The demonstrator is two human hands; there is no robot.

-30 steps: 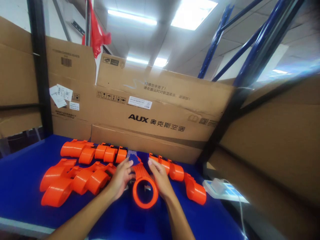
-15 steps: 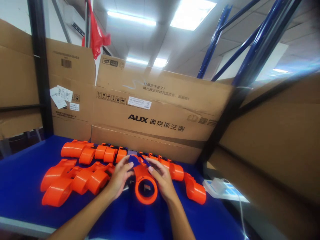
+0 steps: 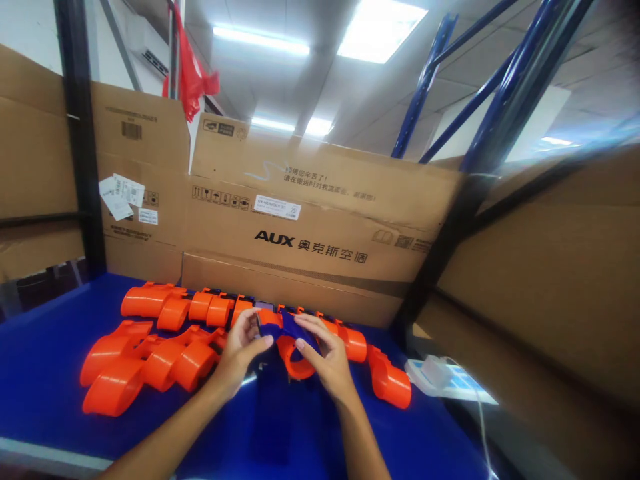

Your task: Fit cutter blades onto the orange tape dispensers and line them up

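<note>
Between my two hands, above the blue tabletop (image 3: 220,433), is an orange tape dispenser (image 3: 296,369) with a round ring and blue parts at its top end. My left hand (image 3: 241,353) grips its left end, thumb in front and fingers curled behind. On the other side my right hand (image 3: 324,352) pinches the blue part (image 3: 291,325) between thumb and fingers. The fingers partly cover the dispenser. Several similar orange dispensers (image 3: 113,390) lie left of my left hand, and more (image 3: 353,343) sit behind and right of my right hand.
A row of orange dispensers (image 3: 155,300) runs along the back, before a printed cardboard wall (image 3: 310,273). At the right lies a white power strip (image 3: 435,375) with a plug and cable. Dark metal posts (image 3: 83,167) flank the table.
The tape dispenser has been turned in my hands: its ring, which faced me lower down, now sits higher and tilted away. The blue part shows more broadly on top.
</note>
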